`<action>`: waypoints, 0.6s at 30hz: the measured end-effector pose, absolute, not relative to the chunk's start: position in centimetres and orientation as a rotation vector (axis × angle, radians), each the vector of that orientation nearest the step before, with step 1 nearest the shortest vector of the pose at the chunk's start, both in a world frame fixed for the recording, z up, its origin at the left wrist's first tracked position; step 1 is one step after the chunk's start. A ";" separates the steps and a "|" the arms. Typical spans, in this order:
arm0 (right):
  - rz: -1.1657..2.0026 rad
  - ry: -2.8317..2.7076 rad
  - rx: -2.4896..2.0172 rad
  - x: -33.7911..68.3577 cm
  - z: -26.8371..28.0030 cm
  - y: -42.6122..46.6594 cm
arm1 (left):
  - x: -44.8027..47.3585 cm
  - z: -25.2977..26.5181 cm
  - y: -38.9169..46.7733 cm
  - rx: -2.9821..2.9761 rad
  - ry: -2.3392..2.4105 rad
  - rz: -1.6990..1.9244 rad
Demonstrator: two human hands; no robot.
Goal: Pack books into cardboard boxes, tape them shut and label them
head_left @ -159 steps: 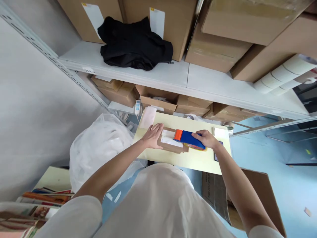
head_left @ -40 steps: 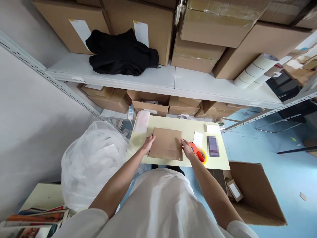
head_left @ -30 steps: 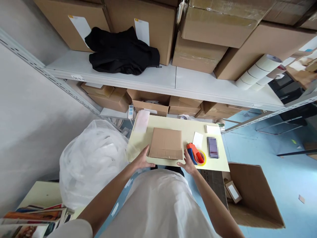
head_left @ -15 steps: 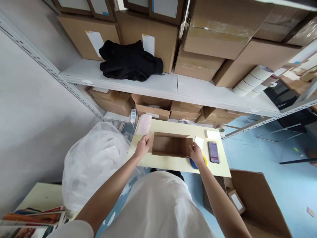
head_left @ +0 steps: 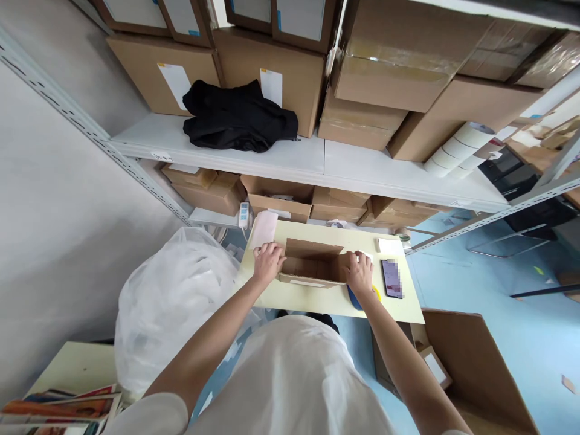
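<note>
A small cardboard box [head_left: 312, 279] with its top open stands on the pale yellow table [head_left: 290, 297]; its back flap is raised and a white label shows on its front. My left hand [head_left: 268, 263] is closed over the box's left end, fingers curled on the edge. At the right end, my right hand [head_left: 360, 272] grips the other side in the same way. Partly hidden under my right wrist lies a roll of blue and yellow tape [head_left: 355, 298]. A phone [head_left: 392, 278] rests to the right of that hand. Pinkish paper [head_left: 264, 228] lies behind my left hand.
A metal shelf [head_left: 362, 166] with cartons [head_left: 272, 48] and a black garment [head_left: 240, 115] rises behind the table. A large bag of white material [head_left: 176, 302] bulges at the left. On the floor at right stands an open carton [head_left: 475, 356].
Both hands have shifted from holding the box's end flaps outward to curling over its ends. The box has tilted, so its labelled front now shows.
</note>
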State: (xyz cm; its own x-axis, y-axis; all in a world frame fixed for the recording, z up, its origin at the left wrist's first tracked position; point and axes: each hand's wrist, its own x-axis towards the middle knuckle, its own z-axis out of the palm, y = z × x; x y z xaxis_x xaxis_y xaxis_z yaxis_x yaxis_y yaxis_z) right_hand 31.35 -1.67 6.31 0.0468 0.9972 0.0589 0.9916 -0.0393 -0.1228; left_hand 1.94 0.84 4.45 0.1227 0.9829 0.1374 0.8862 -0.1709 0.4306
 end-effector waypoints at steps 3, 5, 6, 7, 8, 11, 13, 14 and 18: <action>0.122 -2.473 -2.117 30.2 9.0 -1.0 | 2.2 6.8 1.6 2.389 1.635 0.252; 0.229 -2.540 -2.241 29.3 10.2 -0.8 | 2.4 8.0 2.0 2.345 1.619 0.076; 0.285 -2.523 -2.329 28.9 10.5 -0.8 | 2.6 8.4 2.1 2.296 1.637 0.001; 0.344 -2.488 -2.408 28.6 10.6 -1.0 | 2.6 8.6 1.9 2.246 1.658 -0.065; 0.408 -2.446 -2.460 28.5 10.4 -1.3 | 2.7 8.5 1.6 2.198 1.677 -0.121; 0.646 -2.296 -2.460 28.8 8.1 -3.0 | 2.5 6.8 -0.3 2.072 1.667 -0.203; 0.820 -2.195 -2.357 29.4 5.7 -4.3 | 2.2 4.7 -1.8 2.006 1.634 -0.173; 0.880 -2.144 -2.288 29.8 4.4 -4.8 | 2.0 3.5 -2.4 1.988 1.622 -0.117; 0.863 -1.914 -2.102 30.6 0.5 -5.4 | 1.8 -1.2 -3.0 1.941 1.554 0.315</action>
State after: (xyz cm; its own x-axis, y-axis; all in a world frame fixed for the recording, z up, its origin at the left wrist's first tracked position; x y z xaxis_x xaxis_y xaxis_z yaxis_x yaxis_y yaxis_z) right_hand 30.62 -5.36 0.46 0.0084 0.9542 -0.2989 0.8556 -0.1615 -0.4918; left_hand 1.79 -2.95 -1.20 0.2773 0.9414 -0.1921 0.7923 -0.1110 0.5999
